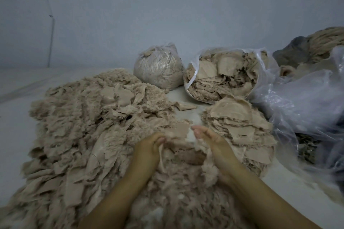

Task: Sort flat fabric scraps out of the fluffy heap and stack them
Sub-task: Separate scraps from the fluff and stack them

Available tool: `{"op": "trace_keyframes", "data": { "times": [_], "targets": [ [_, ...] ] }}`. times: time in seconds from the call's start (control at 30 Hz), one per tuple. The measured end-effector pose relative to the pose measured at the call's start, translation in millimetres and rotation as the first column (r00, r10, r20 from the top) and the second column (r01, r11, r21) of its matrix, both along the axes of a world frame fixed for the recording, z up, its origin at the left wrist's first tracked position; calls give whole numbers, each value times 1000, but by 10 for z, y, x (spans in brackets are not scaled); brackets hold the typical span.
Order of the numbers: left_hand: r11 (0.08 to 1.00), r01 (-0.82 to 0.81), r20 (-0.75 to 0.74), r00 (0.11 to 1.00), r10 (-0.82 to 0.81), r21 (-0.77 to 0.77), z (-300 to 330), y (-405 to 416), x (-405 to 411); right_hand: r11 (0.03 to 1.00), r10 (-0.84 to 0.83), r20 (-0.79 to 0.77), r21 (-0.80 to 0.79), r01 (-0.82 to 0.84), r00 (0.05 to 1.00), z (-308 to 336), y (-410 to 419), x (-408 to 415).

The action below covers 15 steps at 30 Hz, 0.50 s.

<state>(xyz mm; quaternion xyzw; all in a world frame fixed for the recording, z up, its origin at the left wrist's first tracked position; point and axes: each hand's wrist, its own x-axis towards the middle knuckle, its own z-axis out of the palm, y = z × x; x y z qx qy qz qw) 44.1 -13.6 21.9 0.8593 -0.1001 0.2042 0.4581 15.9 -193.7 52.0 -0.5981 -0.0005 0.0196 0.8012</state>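
Both hands work at the near middle of the heap, a broad spread of beige, furry tufts mixed with smooth flat scraps that reaches far out to the left of the left hand. That hand's fingers are curled, pinching a thin pale strip that hangs down from them. The right hand lies palm-in with fingers nearly straight and together, their tips against a flat scrap just ahead of both hands; motion blur hides whether it holds anything.

Just right of the right hand sits the stack: flat beige pieces with frayed, fuzzy edges, layered unevenly, the top one smooth and rounded. A single loose piece lies on the white surface beyond the hands, between heap and stack.

Farther ahead, an open clear bag lies on its side, stuffed with flat scraps. To its left stands a tied bag, round and packed with fluff. Right of the stack, crumpled clear plastic billows up, crowding the stack's far side, with a dark cloth and a ropey beige bundle behind it.
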Motion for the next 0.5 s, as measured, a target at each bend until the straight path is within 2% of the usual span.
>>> {"op": "trace_keyframes", "data": {
  "times": [0.03,0.07,0.13,0.2,0.27,0.33,0.4,0.47,0.5],
  "targets": [
    [999,-45,-34,998,45,6,8,53,28,999,-34,28,15,34,999,22,-37,11],
    [1000,-22,-56,998,23,22,1,91,40,997,-54,43,55,52,998,28,-57,20],
    [982,154,-62,987,-148,107,27,49,-68,990,-78,30,116,74,996,8,-46,25],
    [941,271,15,960,-280,202,60,-91,-219,987,-91,18,136,87,996,-26,9,24],
    [934,338,78,934,-348,118,95,-201,-293,985,-91,27,151,86,995,-61,63,25],
    [927,375,41,926,-374,-6,109,-260,-315,979,-106,32,178,98,994,-82,93,26],
    [931,364,-39,930,-365,-33,95,-307,-320,965,-123,61,239,105,990,-114,104,34],
    [928,340,-115,926,-358,-154,34,-312,-302,972,-178,110,172,158,978,-127,98,30],
    [902,316,-148,917,-370,-293,44,-298,-295,975,-217,143,89,205,966,-140,87,35]
  ]
}}
